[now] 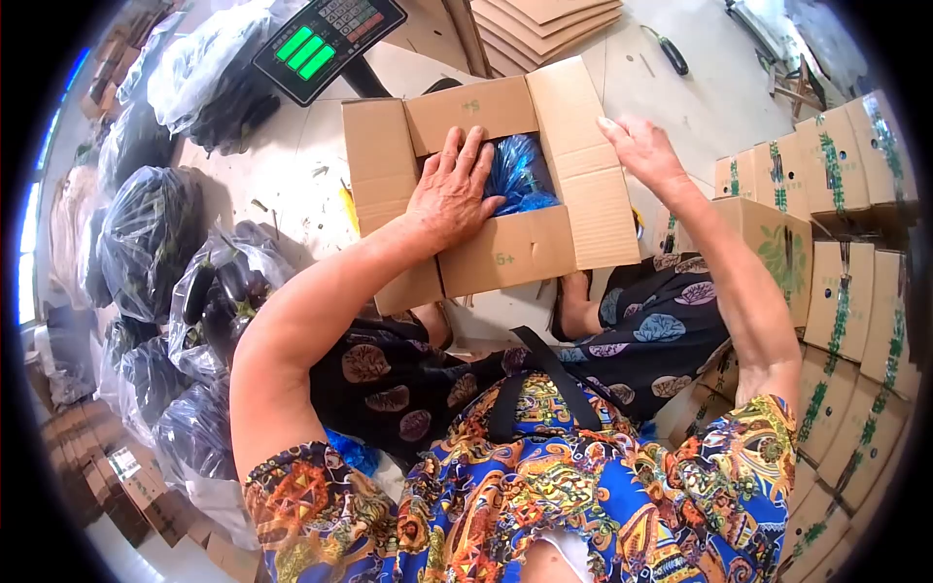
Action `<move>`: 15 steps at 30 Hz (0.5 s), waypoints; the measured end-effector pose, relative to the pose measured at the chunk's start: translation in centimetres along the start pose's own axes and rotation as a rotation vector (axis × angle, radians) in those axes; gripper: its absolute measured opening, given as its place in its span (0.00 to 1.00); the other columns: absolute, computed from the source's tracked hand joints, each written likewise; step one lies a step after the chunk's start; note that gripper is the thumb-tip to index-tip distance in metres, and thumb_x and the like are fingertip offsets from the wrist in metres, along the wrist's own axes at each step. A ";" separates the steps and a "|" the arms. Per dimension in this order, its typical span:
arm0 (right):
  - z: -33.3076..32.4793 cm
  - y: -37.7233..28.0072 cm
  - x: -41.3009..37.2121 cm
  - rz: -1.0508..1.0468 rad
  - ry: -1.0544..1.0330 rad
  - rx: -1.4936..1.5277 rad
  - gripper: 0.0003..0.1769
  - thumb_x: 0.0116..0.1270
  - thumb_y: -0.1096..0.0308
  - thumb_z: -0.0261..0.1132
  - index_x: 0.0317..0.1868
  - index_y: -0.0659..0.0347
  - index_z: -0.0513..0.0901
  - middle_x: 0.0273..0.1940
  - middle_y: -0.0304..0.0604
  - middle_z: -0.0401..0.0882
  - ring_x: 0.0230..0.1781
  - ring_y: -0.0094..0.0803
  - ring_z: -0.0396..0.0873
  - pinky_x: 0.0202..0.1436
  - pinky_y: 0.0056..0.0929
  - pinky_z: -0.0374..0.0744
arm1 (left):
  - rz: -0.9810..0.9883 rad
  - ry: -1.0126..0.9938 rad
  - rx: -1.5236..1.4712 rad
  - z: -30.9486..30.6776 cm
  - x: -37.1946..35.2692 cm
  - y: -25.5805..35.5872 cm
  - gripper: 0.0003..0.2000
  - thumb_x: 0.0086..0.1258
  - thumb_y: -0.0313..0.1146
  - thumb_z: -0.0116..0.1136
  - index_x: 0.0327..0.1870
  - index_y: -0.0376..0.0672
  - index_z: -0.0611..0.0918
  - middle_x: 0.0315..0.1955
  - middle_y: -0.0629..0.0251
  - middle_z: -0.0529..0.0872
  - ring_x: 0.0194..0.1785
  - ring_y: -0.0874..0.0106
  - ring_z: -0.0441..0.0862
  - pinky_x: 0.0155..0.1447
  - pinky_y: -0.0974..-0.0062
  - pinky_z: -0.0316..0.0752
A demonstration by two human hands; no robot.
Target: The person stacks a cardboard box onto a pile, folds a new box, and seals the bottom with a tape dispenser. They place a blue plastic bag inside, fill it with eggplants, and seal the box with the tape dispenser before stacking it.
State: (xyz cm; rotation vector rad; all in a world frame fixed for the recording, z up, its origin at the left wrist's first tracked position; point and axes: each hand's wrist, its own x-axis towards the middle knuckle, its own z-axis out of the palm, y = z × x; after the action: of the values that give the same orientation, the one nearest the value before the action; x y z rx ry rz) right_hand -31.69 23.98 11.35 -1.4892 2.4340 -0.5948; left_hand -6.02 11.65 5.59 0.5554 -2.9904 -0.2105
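An open cardboard box with its flaps folded outward stands in front of me, between my feet. Crinkled blue plastic shows inside it. My left hand lies over the box opening at the left, fingers stretched out, beside the blue plastic and partly over it. What lies beneath the palm is hidden. At the outer edge of the right-hand flap is my right hand, its fingers curled closed. Its fingertips meet the flap's edge; whether they pinch anything is hard to see.
A scale display stands behind the box. Clear bags of eggplants crowd the left side. Taped cartons are stacked at the right. Flat cardboard sheets lie at the back, with a loose eggplant on the floor nearby.
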 end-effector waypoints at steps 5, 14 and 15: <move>0.3 -7.8 -1.3 -0.114 -0.447 0.373 0.20 0.70 0.53 0.59 0.42 0.64 0.79 0.35 0.54 0.83 0.39 0.46 0.83 0.43 0.36 0.80 | -0.014 -0.070 -0.078 -0.7 -0.1 -0.6 0.35 0.69 0.50 0.56 0.72 0.40 0.62 0.76 0.52 0.50 0.78 0.49 0.44 0.73 0.50 0.54; 2.7 -6.7 2.3 -0.201 -0.469 -0.097 0.40 0.39 0.35 0.73 0.39 0.63 0.76 0.35 0.55 0.84 0.40 0.49 0.83 0.45 0.42 0.80 | -0.394 0.440 -0.645 -6.6 -2.3 -9.7 0.30 0.75 0.43 0.49 0.71 0.33 0.61 0.67 0.47 0.68 0.71 0.60 0.64 0.73 0.66 0.57; 3.1 -6.4 2.6 -0.224 -0.440 -0.107 0.40 0.39 0.36 0.74 0.39 0.63 0.75 0.35 0.55 0.84 0.40 0.49 0.83 0.45 0.42 0.80 | -0.520 0.365 -0.984 -6.7 -2.5 -9.1 0.31 0.76 0.43 0.47 0.72 0.32 0.58 0.68 0.49 0.66 0.72 0.63 0.63 0.74 0.68 0.57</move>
State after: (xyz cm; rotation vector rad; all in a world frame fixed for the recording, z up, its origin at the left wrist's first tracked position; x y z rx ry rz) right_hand -26.56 18.36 11.56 -1.7332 2.0063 -0.1489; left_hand 0.30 3.32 10.67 1.0280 -1.9676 -1.3241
